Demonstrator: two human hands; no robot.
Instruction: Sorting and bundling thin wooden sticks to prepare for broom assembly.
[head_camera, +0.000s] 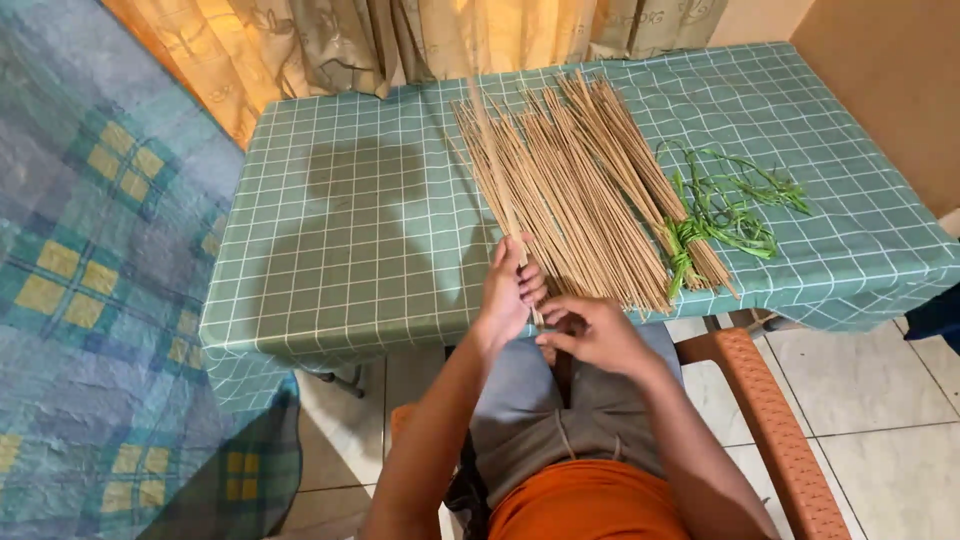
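A person in an orange top and grey trousers sits on an orange plastic chair (775, 420) over a white tiled floor, both hands meeting at the near edge of the table (350, 250). The right hand (595, 335) is curled, its fingers pinching the lower end of a thin tan stick (495, 160) just below the table's edge. The left hand (510, 285) grips the same stick a little higher, fingers closed around it — the stick rises from the hands and runs away across the table toward the curtain.

Just beyond the hands lies a spread of many like sticks (580, 190), fanned side by side on the green checked tablecloth, their near ends at the table's front edge. To their right sits a tied bundle of sticks (690, 250), bound with a green strip, and beside it a loose tangle of green strips (740, 205).

At the far side hangs a yellow patterned curtain (330, 40). On the left — well apart from the work — is a blue and yellow plaid bedcover (90, 260).
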